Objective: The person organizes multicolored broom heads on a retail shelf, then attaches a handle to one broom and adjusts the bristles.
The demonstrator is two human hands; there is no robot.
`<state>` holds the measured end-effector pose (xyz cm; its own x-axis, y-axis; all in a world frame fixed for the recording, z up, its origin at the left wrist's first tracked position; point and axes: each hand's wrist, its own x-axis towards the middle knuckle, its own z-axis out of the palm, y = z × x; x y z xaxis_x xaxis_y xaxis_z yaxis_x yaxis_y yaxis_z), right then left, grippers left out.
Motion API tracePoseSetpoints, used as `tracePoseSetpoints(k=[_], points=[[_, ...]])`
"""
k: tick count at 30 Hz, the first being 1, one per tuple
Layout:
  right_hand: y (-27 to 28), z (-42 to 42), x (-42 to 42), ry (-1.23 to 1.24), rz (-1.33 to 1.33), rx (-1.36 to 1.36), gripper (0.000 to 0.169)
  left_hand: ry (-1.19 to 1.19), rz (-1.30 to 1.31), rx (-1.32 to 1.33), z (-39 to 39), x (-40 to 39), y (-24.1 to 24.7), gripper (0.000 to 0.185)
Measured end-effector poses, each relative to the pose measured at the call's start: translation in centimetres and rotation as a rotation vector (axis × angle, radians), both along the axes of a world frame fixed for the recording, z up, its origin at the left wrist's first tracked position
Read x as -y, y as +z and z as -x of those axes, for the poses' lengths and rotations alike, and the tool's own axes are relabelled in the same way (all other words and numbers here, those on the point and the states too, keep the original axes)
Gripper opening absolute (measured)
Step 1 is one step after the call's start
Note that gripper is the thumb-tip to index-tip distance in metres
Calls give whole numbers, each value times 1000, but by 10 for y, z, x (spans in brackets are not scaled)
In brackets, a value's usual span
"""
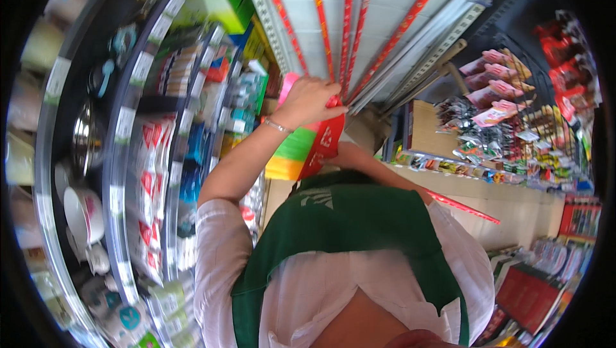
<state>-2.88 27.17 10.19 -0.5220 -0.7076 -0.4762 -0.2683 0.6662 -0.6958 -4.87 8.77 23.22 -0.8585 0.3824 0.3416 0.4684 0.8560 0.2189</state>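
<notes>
A package with pink, lime-green and yellow bands (287, 148) is in front of my chest. Its red side panel (326, 142) bears white print. My left hand (310, 100), with a bracelet at the wrist, grips its top from above, fingers curled over the far edge by a shiny red piece (333, 101). Lower down, my right hand (347, 154) holds the package near the red panel; part of that hand is hard to make out. A long red patterned stick (462, 206) sticks out beyond my right forearm. Its other end is hidden.
Shelves of kitchenware and packets (153, 194) curve along the left. Ahead, several red patterned poles (346, 30) stand against a white back panel, beside pale metal rods (414, 40). To the right are hanging snack packets (495, 88) and a cardboard box (433, 126).
</notes>
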Motion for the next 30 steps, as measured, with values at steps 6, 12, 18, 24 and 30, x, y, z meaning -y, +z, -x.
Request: tracePoseSetpoints(k=[6, 12, 18, 24, 30], points=[[44, 4, -52, 46, 51, -203, 57, -140, -91, -244, 14, -4, 31, 34], [62, -25, -160, -269, -56, -478, 53, -153, -206, -375, 13, 25, 72, 28], [47, -62, -206, -394, -171, -678, 35, -144, -234, -337, 11, 43, 74, 34], [45, -69, -143, -399, 142, -616, 24, -160, -115, -388, -8, 27, 104, 38], [97, -52, -113, -440, 357, -462, 28, 180, -256, -909, -63, 39, 188, 43]])
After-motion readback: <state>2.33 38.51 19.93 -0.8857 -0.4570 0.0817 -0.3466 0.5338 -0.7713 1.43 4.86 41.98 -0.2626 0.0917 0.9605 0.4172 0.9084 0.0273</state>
